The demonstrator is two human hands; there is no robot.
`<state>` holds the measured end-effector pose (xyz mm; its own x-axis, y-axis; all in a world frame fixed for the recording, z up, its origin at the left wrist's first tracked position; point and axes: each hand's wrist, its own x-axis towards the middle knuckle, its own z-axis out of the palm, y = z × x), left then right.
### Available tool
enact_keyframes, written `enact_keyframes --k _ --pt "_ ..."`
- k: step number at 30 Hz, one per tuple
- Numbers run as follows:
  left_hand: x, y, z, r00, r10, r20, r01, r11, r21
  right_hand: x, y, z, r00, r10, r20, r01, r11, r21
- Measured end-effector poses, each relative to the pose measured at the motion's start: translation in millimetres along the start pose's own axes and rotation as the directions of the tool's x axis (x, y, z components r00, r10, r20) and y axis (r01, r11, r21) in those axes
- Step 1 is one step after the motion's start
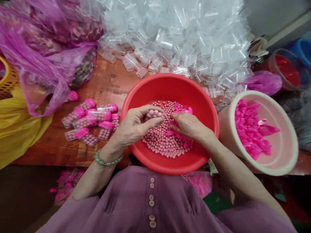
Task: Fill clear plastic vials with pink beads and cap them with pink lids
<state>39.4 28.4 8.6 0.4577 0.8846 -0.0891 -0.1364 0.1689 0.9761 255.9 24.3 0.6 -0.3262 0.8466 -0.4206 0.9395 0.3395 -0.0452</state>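
Observation:
My left hand (pixel 132 124) is closed around a small clear plastic tube (pixel 155 113) filled with pink beads, held tilted over a red basin (pixel 167 82). Loose pink beads (pixel 162 145) cover the bottom of that basin. My right hand (pixel 188 124) reaches into the basin's right half, fingers curled down among bright pink plastic pieces (pixel 187 143); whatever its fingertips grip is hidden. On the wooden table to the left lie several bead-filled tubes (pixel 99 115) with pink caps.
A large heap of clear tubes (pixel 179 42) spreads behind the basin. To the right stands a cream bucket (pixel 286 142) containing pink plastic pieces (pixel 252 129). Purple plastic bags (pixel 53 64) and a yellow bag (pixel 21 126) occupy the left side.

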Motion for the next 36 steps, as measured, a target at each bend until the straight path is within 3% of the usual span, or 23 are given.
enact_keyframes --k 4,7,10,13,15,18,19,21,24,27,31,36 --pt "3.7 -1.9 -2.7 1.000 -0.018 -0.002 0.018 0.998 -0.058 6.1 -7.2 11.1 0.999 0.009 0.032 -0.008 0.999 -0.049" --pt "4.5 -2.1 -4.4 1.000 -0.030 -0.005 0.029 0.989 -0.148 5.3 -4.9 10.3 1.000 0.006 0.016 -0.006 1.000 0.006" --pt "3.2 -2.3 -7.2 0.996 -0.058 0.060 0.073 0.957 -0.281 -2.2 6.0 3.7 0.995 0.045 -0.085 -0.024 0.973 0.230" --pt "1.6 -3.1 -10.8 0.987 -0.075 0.140 0.123 0.918 -0.377 -17.2 23.7 -0.6 0.950 0.160 -0.270 0.007 0.849 0.529" --pt "1.5 -4.0 -12.7 0.982 -0.081 0.170 0.144 0.903 -0.404 -29.0 33.6 -2.4 0.872 0.291 -0.394 0.021 0.782 0.623" --pt "2.9 -5.4 -13.9 0.977 -0.082 0.195 0.157 0.900 -0.406 -43.0 35.4 -7.7 0.662 0.511 -0.548 0.035 0.710 0.703" --pt "3.4 -5.8 -13.8 0.977 -0.080 0.198 0.155 0.903 -0.401 -45.5 31.8 -10.5 0.593 0.567 -0.571 0.082 0.663 0.744" --pt "4.2 -6.1 -13.0 0.978 -0.078 0.194 0.148 0.913 -0.380 -46.5 20.1 -16.8 0.517 0.647 -0.560 0.238 0.520 0.820" --pt "5.1 -5.9 -11.1 0.984 -0.088 0.154 0.137 0.931 -0.340 -40.4 0.2 -23.5 0.538 0.672 -0.509 0.438 0.293 0.850" --pt "6.3 -5.0 -8.7 0.992 -0.105 0.067 0.121 0.944 -0.307 -32.7 -13.1 -23.0 0.617 0.638 -0.461 0.475 0.165 0.864" --pt "7.3 -2.5 -5.5 0.994 -0.113 -0.010 0.105 0.950 -0.294 -28.6 -22.5 -14.7 0.697 0.580 -0.422 0.473 0.069 0.878" --pt "6.3 2.8 -2.1 0.989 -0.142 -0.028 0.129 0.951 -0.281 -29.2 -34.1 -10.5 0.748 0.530 -0.400 0.440 0.054 0.896"
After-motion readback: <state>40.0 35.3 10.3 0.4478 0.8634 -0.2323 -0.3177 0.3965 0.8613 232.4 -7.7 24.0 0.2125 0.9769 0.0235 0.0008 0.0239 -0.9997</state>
